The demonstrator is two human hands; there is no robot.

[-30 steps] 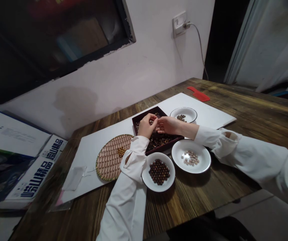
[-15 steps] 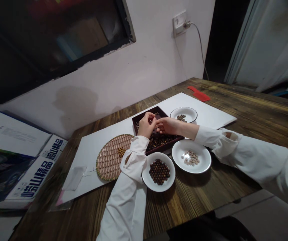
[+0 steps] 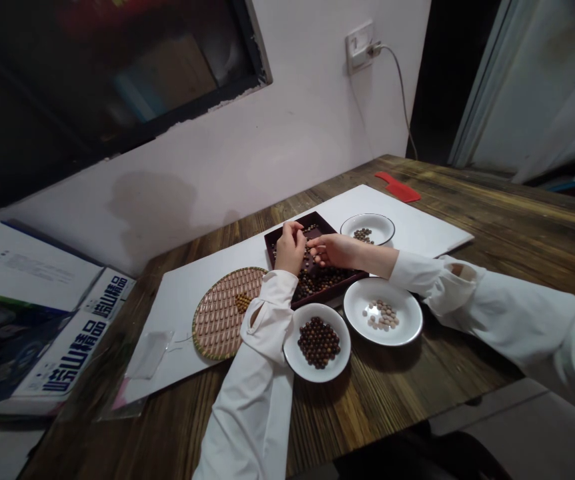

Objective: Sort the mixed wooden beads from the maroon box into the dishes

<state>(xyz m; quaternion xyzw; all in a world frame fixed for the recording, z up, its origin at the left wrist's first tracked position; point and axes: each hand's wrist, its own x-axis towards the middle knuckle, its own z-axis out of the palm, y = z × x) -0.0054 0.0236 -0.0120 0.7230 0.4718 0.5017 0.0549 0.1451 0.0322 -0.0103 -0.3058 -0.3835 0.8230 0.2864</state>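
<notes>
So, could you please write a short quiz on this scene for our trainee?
1. What colour are most beads in the nearest white bowl?
a) blue
b) dark brown
c) pale pink
2. True or false: the yellow beads lie on the round woven tray.
3. Of the two hands over the dark red tray, which is nearer the far white bowl?

Key:
1. b
2. True
3. The right hand
</notes>
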